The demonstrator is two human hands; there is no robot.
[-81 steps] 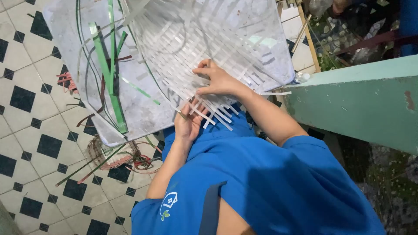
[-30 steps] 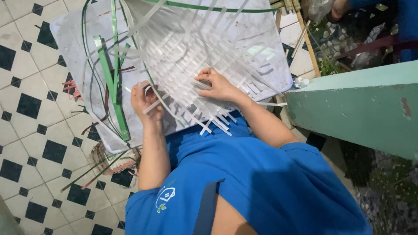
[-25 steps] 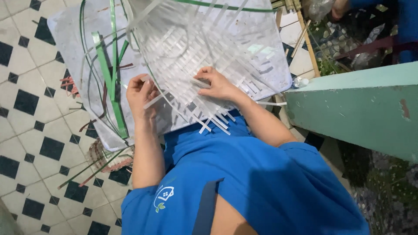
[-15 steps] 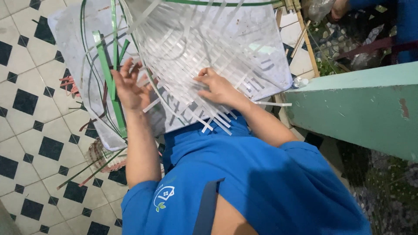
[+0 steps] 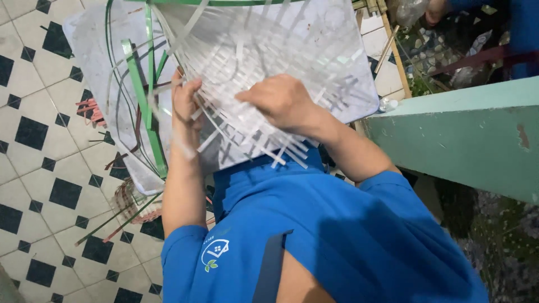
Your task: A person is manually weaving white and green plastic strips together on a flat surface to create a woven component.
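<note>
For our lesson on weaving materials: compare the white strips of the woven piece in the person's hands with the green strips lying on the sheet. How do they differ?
The white strips are interlaced into a woven piece; the green strips lie loose and unwoven. The white strips are held by the left hand and right hand; the green strips lie untouched on the plastic sheet. The white strips are many; the green strips few. Both are long, flat, narrow bands.

We stand on a white tiled floor [image 5: 39,163] set with black diamonds, a pale green ledge [image 5: 466,140] at its right edge, dark mossy ground [image 5: 499,241] beyond, in daylight.
</note>
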